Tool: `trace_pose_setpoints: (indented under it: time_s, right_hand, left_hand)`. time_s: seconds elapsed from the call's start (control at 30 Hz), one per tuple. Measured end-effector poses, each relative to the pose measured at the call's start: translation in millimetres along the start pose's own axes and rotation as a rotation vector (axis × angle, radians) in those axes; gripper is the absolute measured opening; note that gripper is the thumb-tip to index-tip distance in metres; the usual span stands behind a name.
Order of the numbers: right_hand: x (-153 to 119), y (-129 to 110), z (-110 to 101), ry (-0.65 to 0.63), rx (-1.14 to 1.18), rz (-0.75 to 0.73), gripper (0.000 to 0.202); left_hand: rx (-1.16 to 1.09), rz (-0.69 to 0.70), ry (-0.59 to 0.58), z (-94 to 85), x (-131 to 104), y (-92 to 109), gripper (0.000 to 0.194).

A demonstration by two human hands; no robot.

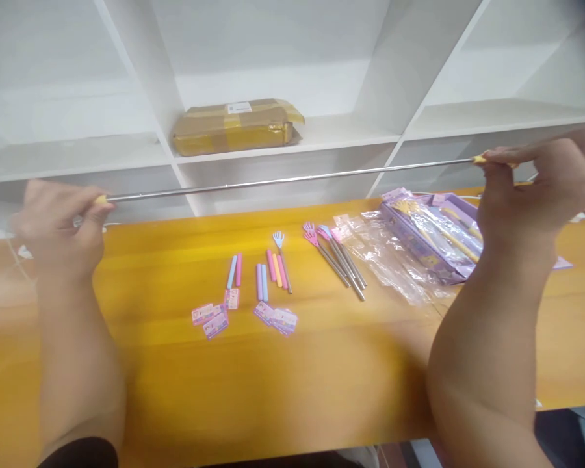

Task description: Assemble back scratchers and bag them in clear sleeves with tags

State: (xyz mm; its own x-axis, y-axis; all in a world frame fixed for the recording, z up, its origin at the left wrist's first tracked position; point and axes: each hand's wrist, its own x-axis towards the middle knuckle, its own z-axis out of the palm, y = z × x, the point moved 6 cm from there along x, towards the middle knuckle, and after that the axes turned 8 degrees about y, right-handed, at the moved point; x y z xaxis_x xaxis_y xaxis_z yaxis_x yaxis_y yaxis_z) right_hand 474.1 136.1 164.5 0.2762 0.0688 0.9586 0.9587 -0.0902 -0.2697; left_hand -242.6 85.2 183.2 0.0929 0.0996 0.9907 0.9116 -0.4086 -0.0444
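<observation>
A telescopic back scratcher (292, 178) with a thin metal rod is stretched out level above the table. My left hand (65, 221) pinches its yellow end on the left, and my right hand (531, 175) is closed on the yellow end at the right. Fingers partly hide both ends. Below the rod lie a blue-headed back scratcher (279, 240) and a cluster of pink and blue ones (341, 260) with metal rods. Coloured handle sleeves (262, 282) in pink, blue, purple and orange lie in small groups, with printed cards (216, 325) in front of them.
On the right, a purple box (461, 203) holds bagged yellow back scratchers, with clear plastic bags (394, 273) beside it. A taped brown parcel (236, 127) rests on the white shelf (351, 130) behind the wooden table (199, 396).
</observation>
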Motion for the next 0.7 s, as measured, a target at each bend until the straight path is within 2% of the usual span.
trace_pose_setpoints:
  time_s: [0.1,0.17,0.33,0.43,0.5,0.57,0.63,0.7]
  right_hand:
    - [5.7,1.0,9.9,-0.055,-0.051,0.158,0.063]
    - [9.7,0.5,17.8,-0.112,-0.063,0.196,0.070]
    - [15.2,-9.2,16.0,-0.109,-0.060,0.178,0.067]
    - [11.8,-12.7,12.0,-0.198,-0.104,0.227,0.062]
    - [7.2,-17.4,7.7,-0.266,-0.079,0.176,0.054]
    - [1.8,-24.3,0.9,-0.295,0.003,0.057,0.043]
    - [-3.7,-27.3,-5.1,-0.308,0.036,-0.020,0.036]
    - [-6.7,-26.2,-8.2,-0.306,0.010,-0.033,0.032]
  left_hand:
    - [0.002,0.062,-0.036,-0.6,0.4,7.7,0.039]
    - [0.022,0.087,-0.027,-3.6,1.6,6.9,0.034]
    - [0.002,0.082,0.020,-1.4,2.2,5.5,0.041]
    - [-0.030,0.097,0.017,3.5,1.3,9.0,0.041]
    - [-0.029,0.091,0.001,5.6,1.1,8.5,0.045]
    - [-0.021,0.080,-0.011,5.6,1.2,6.3,0.050]
    - [-0.010,0.058,-0.013,4.2,1.2,4.0,0.047]
    - [0.003,0.042,-0.023,3.6,0.8,3.6,0.042]
